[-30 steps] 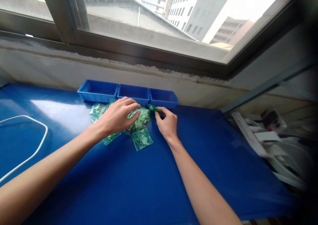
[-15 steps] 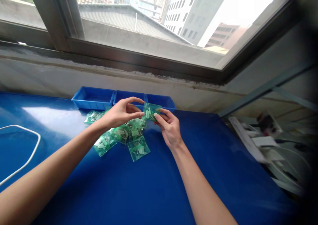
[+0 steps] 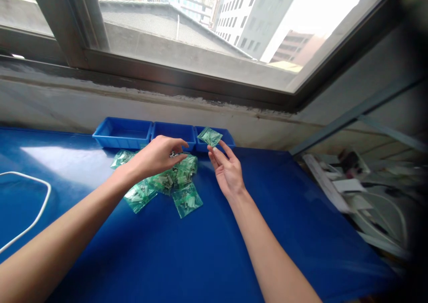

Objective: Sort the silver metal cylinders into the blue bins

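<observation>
A small green clear bag with short pale strips inside is over the right blue bin, just beyond the fingertips of my right hand. That hand's fingers are spread; whether a fingertip still touches the bag is hard to make out. My left hand hovers above a pile of similar green bags, thumb and fingers apart, nothing between them. One green bag lies at the near edge of the pile. Part of the pile is hidden behind my left hand.
The left blue bin and the middle blue bin stand beside the right one along the wall. A white cable curves over the blue table at left. Papers and cords lie beyond its right edge.
My right hand has opened its fingers, and the bag has gone from between both hands to over the right bin. My left hand has drawn back left, off the bag.
</observation>
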`<state>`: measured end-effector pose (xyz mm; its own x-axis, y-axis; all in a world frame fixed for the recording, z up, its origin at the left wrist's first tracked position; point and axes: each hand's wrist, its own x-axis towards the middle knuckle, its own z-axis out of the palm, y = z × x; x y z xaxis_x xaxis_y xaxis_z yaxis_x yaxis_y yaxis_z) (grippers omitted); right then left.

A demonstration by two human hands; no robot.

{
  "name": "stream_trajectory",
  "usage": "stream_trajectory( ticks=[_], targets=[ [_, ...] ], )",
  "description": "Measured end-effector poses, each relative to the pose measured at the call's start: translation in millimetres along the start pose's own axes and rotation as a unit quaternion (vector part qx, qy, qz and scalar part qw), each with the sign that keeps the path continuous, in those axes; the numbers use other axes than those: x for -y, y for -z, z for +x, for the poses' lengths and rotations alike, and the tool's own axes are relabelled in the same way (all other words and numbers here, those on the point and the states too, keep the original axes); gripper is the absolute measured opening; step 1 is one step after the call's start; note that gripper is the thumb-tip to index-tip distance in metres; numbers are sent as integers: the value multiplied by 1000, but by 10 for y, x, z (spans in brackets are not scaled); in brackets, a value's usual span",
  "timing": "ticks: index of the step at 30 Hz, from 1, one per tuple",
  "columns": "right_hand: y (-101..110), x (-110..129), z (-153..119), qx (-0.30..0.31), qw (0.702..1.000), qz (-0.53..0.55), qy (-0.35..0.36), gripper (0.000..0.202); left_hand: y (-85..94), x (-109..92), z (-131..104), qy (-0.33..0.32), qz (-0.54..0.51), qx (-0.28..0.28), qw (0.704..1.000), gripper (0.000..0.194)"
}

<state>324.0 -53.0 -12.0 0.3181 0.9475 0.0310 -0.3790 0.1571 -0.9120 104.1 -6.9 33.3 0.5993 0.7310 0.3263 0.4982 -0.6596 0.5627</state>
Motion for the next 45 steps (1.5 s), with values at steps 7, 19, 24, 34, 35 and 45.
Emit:
stream_trajectory(
  ticks=[7, 19, 24, 34, 35, 45],
  targets=[
    [-58, -12, -93, 36, 998, -22, 47, 49, -19, 15, -61, -45, 141, 92, 985, 55],
    [-5, -89, -89, 48, 993, -106, 23, 27, 74, -24, 12, 17, 7, -89, 996, 26],
    [-63, -85, -138, 100, 986, -133, 15, 31, 125, -12, 12, 114, -249, -52, 960, 34],
    [-129, -61, -210, 132, 983, -126, -17, 23, 104, 59, -20, 117, -277, 20, 953, 38],
    [-127, -66, -201, 121, 985, -120, -22, 23, 94, 60, -20, 117, -276, 12, 954, 37],
    [52, -40, -12, 12, 1000, 5, -13, 31, -106, -13, -49, -16, -5, -6, 1000, 23]
  ],
)
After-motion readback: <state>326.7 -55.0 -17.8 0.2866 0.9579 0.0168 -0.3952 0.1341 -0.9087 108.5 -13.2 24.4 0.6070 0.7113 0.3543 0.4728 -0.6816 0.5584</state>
